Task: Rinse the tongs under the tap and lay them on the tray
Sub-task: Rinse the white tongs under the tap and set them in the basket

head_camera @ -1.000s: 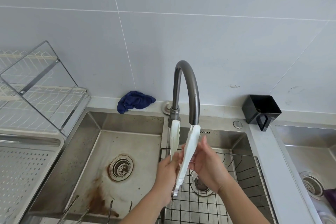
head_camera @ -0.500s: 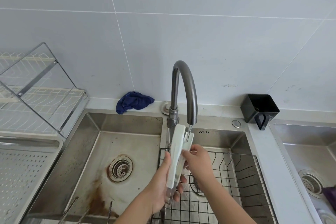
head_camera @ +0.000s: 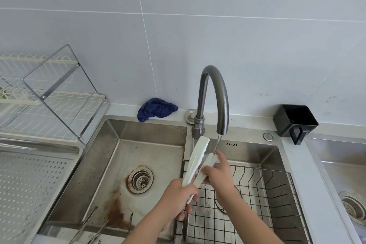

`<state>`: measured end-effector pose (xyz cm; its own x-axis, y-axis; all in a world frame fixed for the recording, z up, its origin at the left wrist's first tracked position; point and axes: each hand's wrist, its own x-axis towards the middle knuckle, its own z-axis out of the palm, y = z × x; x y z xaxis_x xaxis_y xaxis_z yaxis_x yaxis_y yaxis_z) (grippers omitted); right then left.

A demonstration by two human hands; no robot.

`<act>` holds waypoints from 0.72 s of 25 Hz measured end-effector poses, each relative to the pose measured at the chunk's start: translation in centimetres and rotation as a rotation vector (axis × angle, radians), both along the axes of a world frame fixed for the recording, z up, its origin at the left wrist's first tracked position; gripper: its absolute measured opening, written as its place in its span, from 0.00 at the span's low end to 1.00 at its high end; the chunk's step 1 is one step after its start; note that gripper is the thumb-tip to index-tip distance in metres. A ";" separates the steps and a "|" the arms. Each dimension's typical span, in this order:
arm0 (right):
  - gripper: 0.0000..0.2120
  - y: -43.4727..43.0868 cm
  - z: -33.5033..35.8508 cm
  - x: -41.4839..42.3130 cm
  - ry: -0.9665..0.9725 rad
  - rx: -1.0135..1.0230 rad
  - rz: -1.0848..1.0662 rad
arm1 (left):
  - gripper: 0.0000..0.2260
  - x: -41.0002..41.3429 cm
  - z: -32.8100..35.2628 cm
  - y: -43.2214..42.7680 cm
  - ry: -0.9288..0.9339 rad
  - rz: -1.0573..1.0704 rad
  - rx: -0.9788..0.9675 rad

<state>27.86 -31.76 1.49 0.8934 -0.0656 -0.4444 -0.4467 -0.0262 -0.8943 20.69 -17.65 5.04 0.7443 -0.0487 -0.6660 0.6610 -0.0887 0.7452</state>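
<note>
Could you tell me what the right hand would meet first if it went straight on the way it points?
Likely the mouth of the tap, just above; the right hand pinches the tongs beneath it. Depth is unclear.

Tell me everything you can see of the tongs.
The tongs are white and look like plastic. They have two long flat arms, spread at the tips and converging toward the lower end. They are held tilted, tips up, above the left edge of the wire basket. The left hand grips the lower end. The right hand holds the right arm, whose tip sits in the thin stream from the tap.
</note>
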 end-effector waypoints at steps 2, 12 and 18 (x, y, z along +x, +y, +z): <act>0.12 -0.7 0.0 0.8 0.001 -0.004 -0.092 | 0.17 0.0 0.2 -0.2 -0.014 -0.007 0.013; 0.07 -2.2 1.0 2.7 0.044 0.021 -0.024 | 0.20 1.1 0.3 -0.1 -0.057 -0.013 -0.032; 0.18 -1.4 0.5 0.4 0.027 0.261 0.060 | 0.14 2.0 -0.5 -0.4 -0.174 0.051 0.146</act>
